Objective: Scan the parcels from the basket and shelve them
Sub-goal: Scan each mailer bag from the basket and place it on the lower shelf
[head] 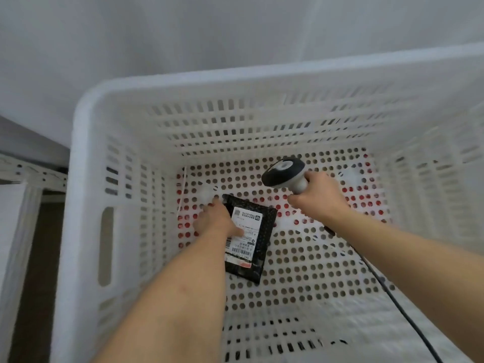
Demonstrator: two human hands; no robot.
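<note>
A large white perforated basket [86, 163] fills the view. On its floor lies one black parcel [262, 247] with a white shipping label facing up. My left hand [216, 218] reaches down onto the parcel's upper left edge, thumb across the label and fingers at its far corner. My right hand [318, 196] is closed around the handle of a black and white barcode scanner [284, 172], held inside the basket just right of and above the parcel. The scanner's black cable [392, 299] trails back along my right forearm.
A white metal shelf frame [31, 174] stands at the left, outside the basket, with a white panel below it. A pale wall rises behind the basket. Red shows through the holes in the basket's floor.
</note>
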